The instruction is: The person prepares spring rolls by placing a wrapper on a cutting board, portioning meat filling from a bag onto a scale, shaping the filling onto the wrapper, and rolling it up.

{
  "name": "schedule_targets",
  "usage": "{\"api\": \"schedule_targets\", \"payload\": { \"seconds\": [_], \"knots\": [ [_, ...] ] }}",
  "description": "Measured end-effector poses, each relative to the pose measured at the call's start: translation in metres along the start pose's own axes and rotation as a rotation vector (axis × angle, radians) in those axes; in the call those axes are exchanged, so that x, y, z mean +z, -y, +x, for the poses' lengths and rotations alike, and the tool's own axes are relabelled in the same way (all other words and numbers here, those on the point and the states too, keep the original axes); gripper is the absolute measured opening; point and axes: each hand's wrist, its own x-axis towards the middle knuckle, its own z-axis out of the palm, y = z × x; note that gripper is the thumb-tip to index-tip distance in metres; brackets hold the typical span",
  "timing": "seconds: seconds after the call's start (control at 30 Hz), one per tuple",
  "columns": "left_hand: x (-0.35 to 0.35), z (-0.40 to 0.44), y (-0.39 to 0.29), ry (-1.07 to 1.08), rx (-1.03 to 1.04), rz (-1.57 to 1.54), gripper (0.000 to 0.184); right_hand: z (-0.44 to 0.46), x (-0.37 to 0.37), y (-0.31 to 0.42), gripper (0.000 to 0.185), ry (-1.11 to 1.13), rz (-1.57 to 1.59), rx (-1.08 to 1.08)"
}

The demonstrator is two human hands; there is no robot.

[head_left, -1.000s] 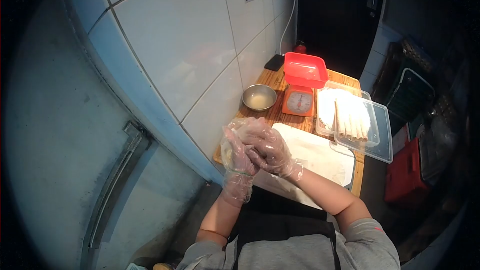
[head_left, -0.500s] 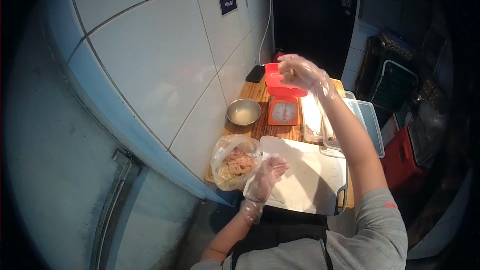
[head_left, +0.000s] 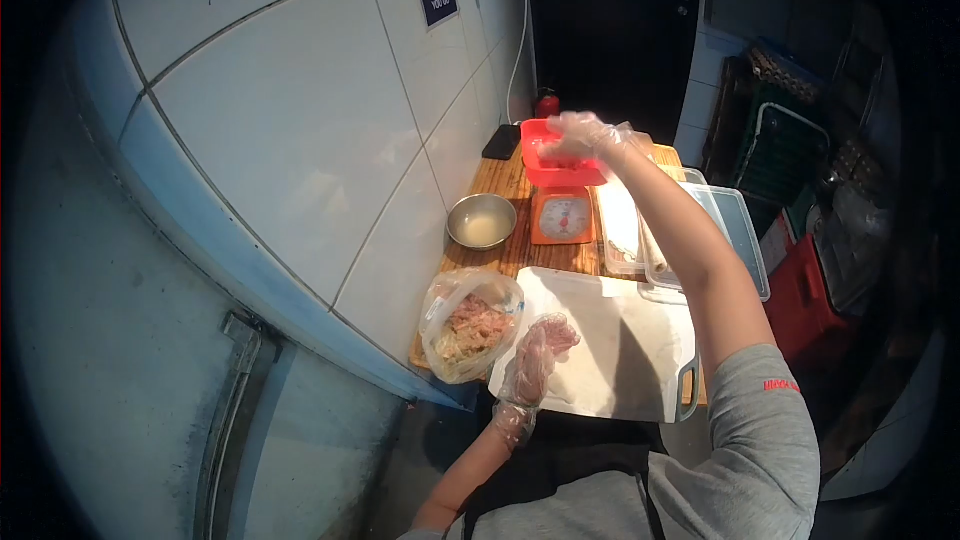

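Note:
My right hand (head_left: 585, 135), in a clear plastic glove, reaches over the red plastic tray (head_left: 555, 178). Its fingers point down into the tray, look loosened and are a little blurred; reddish meat shows beneath them. Under the tray stands an orange kitchen scale (head_left: 562, 216) with a round dial. My left hand (head_left: 535, 360), gloved too, hovers over the left part of the white cutting board (head_left: 610, 340). Its fingers are extended and it holds nothing I can see. Just left of that hand, an opened plastic bag (head_left: 437, 335) contains pinkish minced meat (head_left: 475, 325).
A metal bowl (head_left: 482, 222) with cloudy liquid stands by the tiled wall. Behind it lies a black phone (head_left: 501, 142) near a white cable. Clear plastic containers (head_left: 625, 230) and a lid (head_left: 735, 230) line the table's right side. A red crate (head_left: 805, 305) stands beyond.
My right hand has lowered from above the tray into it, and the clump of meat it held is now down at the tray. My left hand stays over the board, slightly turned.

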Motion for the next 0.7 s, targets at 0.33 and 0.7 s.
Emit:
{"api": "schedule_targets", "payload": {
  "seconds": [0.33,0.7],
  "knots": [
    [0.009,0.002,-0.011,0.056,0.013,0.162,0.039,-0.116,0.075,0.142,0.034,0.279,0.541,-0.66],
    [0.016,0.001,-0.015,0.092,0.047,0.274,0.023,-0.118,0.154,0.171,0.022,0.378,0.223,-0.741]
  ]
}}
